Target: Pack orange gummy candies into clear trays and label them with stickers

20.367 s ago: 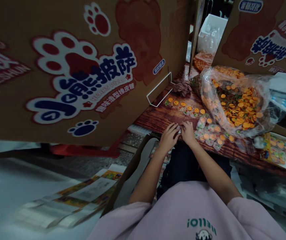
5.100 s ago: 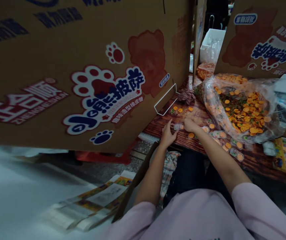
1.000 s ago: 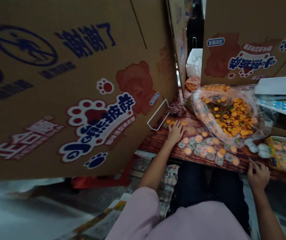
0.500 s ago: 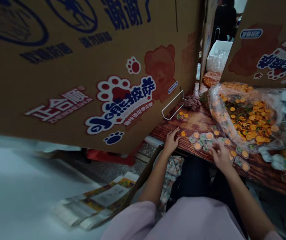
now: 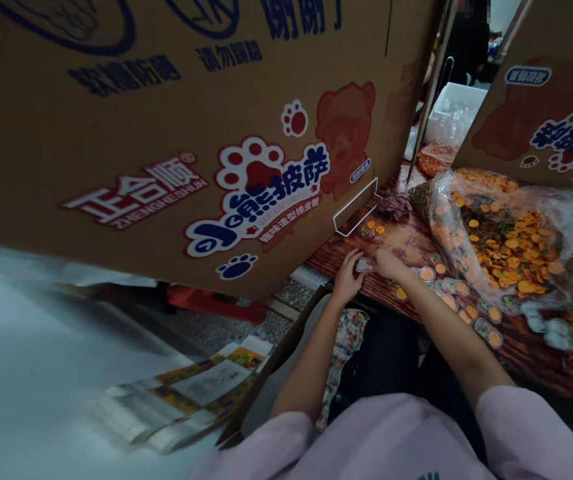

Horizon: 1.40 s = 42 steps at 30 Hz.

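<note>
Right of centre, at the worktop (image 5: 327,255), we're pinching a small clear case (image 5: 365,265) with our left hand's (image 5: 347,283) fingers; our right hand (image 5: 389,264) is meeting its other end, grip untellable. It's looking light, slippery, easily dented: rims are offering the best hold.

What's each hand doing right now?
Left hand: closed on a small clear tray.
Right hand: at the tray's other end; grip can't be told.
</note>
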{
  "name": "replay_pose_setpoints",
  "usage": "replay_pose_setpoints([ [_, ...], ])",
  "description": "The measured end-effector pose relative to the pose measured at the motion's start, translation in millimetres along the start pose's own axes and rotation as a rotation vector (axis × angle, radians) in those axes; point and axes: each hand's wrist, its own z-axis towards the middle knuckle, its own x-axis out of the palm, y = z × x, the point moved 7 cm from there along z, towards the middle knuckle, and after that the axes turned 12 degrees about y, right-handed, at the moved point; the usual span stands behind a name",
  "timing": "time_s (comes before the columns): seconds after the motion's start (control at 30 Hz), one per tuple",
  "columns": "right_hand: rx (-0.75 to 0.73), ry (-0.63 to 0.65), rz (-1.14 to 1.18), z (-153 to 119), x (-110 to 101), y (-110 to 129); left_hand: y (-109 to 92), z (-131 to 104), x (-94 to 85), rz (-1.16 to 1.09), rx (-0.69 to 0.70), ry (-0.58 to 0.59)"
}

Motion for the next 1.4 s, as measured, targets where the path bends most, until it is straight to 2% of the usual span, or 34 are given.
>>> replay_pose_setpoints([
  [0.23, 0.194, -0.063, -0.079, -8, 4, -9, -4, 0, 6.9, 0.136, -0.041, 0.046],
  [0.3, 0.235, -0.063, -0.100, -11, 4, -12, -13, -2, 10.6, 0.189, -0.033, 0.062],
  [0.43, 0.294, -0.062, -0.156, -9, 1, -15, -35, -5, 22.2, 0.454, -0.022, 0.159],
  [0.57, 0.245, -0.061, -0.225, -9, -2, -3, -39, -5, 27.5, 0.560, -0.093, 0.201],
  [0.7, 0.097, -0.067, -0.302, -23, 5, 19, -33, -6, 30.0, 0.548, -0.146, 0.184],
  [0.8, 0.003, -0.046, -0.325, -33, 16, 26, -27, -8, 29.7, 0.480, -0.148, 0.160],
  [0.9, -0.044, -0.039, -0.302, -36, 21, 22, -19, -10, 22.8, 0.305, -0.117, 0.135],
  [1.13, -0.134, -0.072, -0.114, -31, 11, 6, -10, -10, -6.9, -0.067, -0.100, -0.019],
  [1.23, -0.186, -0.096, 0.026, -35, 6, 8, -17, -8, -9.8, -0.147, -0.111, -0.060],
  [1.3, -0.214, -0.144, 0.133, -47, 2, 12, -27, -9, -9.6, -0.215, -0.134, -0.087],
  [1.4, -0.212, -0.254, 0.270, -85, 2, 18, -60, -16, -6.5, -0.336, -0.149, -0.079],
])
